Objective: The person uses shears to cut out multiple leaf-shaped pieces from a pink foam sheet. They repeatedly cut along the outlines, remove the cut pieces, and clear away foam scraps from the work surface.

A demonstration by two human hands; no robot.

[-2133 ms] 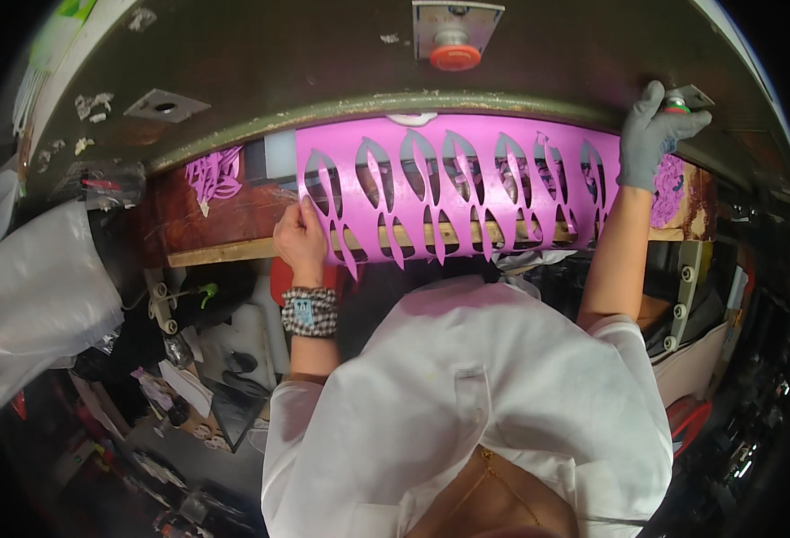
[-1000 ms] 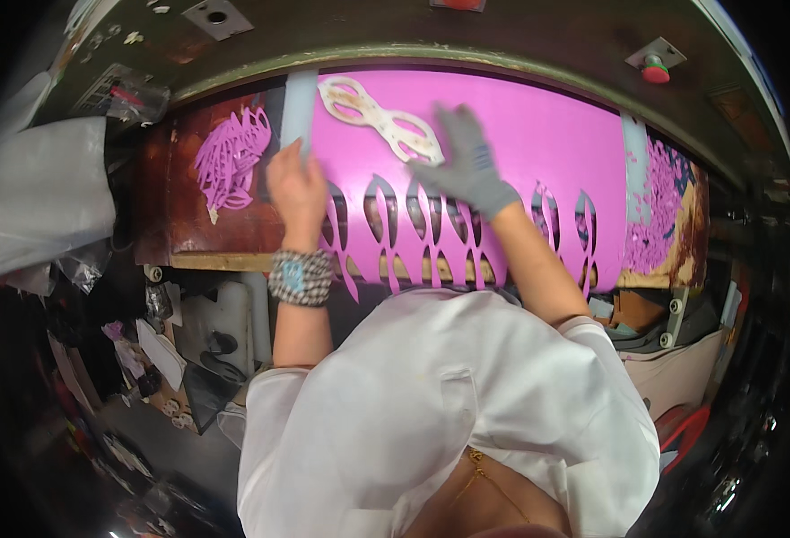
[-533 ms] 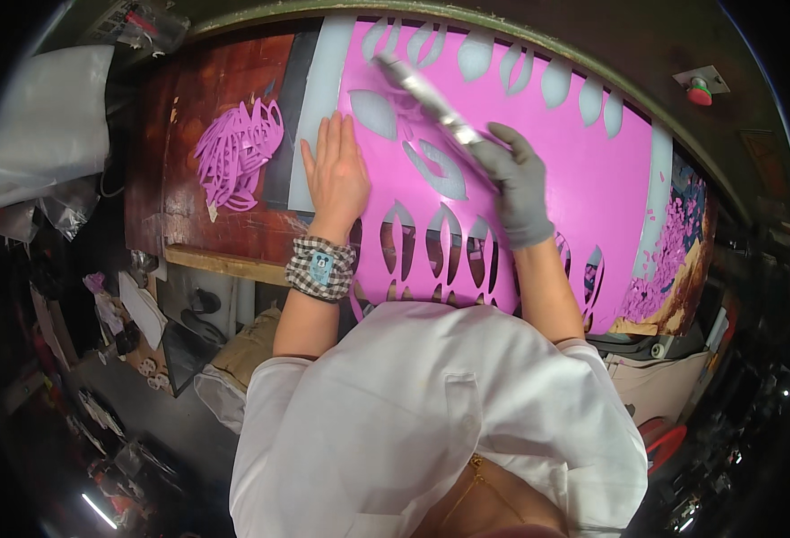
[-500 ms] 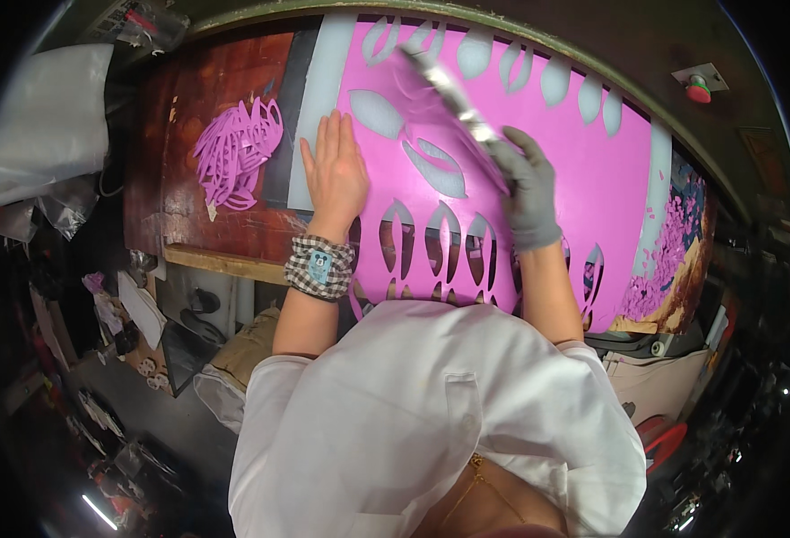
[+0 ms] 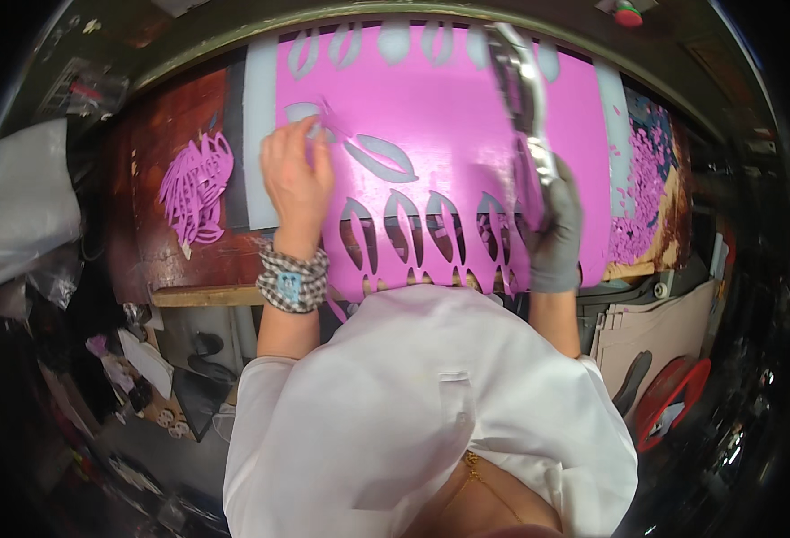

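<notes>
A bright pink sheet [image 5: 449, 117] lies over the worktable, with leaf-shaped openings along its far edge and near side. Over its left part, my bare left hand [image 5: 298, 179] is closed, fingertips pinching a small, blurred pink cut-out piece [image 5: 332, 118]. One leaf-shaped opening [image 5: 383, 158] lies just right of those fingers. My right hand [image 5: 556, 233], in a grey glove, grips a shiny curved metal cutting die [image 5: 522, 94], raised on edge above the sheet's right part. The die is smeared by motion, and my right fingertips are partly hidden behind it.
A heap of pink cut strips [image 5: 197, 188] rests on the reddish-brown board [image 5: 135, 233] at left. Small pink scraps [image 5: 641, 193] are scattered at right. A pale cutting board [image 5: 261, 134] shows under the sheet. A green beam [image 5: 233, 43] borders the far side; a red button [image 5: 628, 14] sits beyond.
The view has shifted. My left hand has gone from flat at the sheet's left edge to pinching a pink piece over it. My right hand has carried the die rightward and turned it more upright.
</notes>
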